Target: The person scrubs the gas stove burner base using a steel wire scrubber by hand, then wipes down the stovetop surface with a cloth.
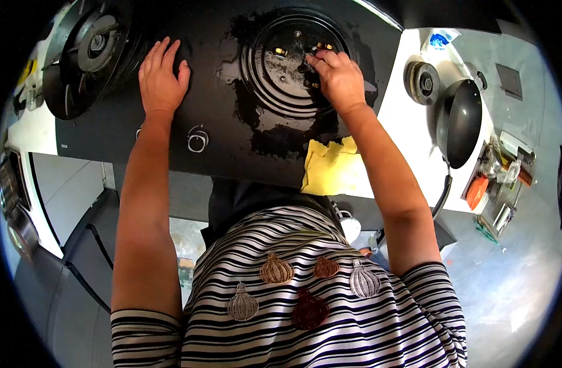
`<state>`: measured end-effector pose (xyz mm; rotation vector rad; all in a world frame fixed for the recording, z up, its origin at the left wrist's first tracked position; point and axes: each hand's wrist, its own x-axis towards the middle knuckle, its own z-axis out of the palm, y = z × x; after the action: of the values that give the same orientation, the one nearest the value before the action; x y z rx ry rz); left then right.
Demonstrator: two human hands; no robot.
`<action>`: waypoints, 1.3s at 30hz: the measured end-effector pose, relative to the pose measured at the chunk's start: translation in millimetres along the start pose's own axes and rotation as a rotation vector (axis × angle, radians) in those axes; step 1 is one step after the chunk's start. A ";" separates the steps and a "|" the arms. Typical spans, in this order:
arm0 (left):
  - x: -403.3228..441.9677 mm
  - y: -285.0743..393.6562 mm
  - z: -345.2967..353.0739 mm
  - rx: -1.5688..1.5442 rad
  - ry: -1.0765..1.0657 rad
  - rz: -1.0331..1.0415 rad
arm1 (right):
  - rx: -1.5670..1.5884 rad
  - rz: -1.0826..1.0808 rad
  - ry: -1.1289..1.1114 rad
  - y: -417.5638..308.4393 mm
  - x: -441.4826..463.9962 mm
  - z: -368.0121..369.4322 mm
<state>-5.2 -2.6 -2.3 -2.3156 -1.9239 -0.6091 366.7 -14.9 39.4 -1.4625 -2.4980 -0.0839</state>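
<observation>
My left hand [163, 80] lies flat on the black gas hob [210, 92], its fingers stretched out and holding nothing. Over the round burner recess [269, 92] on the right, my right hand [339, 76] is closed, its fingertips pinched together near the middle. Whatever the pinch holds, if anything, is too small to make out. Small brass-coloured fittings [281, 53] show inside the recess, where no burner is mounted. The hob's surface around it looks wet. A yellow cloth [333, 165] hangs over the front edge, below my right forearm.
An assembled burner [97, 43] with its pan support stands at the left of the hob. Near my left wrist is a control knob [197, 140]. On the white counter [394, 122] at right lie a removed burner part [423, 83] and a black wok [463, 122].
</observation>
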 end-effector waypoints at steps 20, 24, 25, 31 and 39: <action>2.4 -1.4 2.5 0.019 -0.031 -0.020 | -0.002 0.045 -0.066 -7.5 -6.8 -4.0; 4.8 -1.9 0.1 0.012 -0.024 -0.016 | -0.094 0.084 -0.031 -5.6 -3.5 -5.9; 1.9 -0.4 -0.9 0.005 -0.040 -0.030 | -0.116 0.092 -0.061 -4.7 -9.7 -4.2; 1.8 -0.2 -0.4 0.006 -0.029 -0.026 | -0.119 0.088 -0.083 -1.6 -6.1 -4.0; 0.0 -1.9 2.4 -0.009 -0.009 -0.015 | 0.086 0.060 -0.028 -6.9 -1.0 4.0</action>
<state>-6.5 -1.5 -4.8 -2.3149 -1.9483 -0.6109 360.5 -18.5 35.8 -1.5118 -2.4451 0.0548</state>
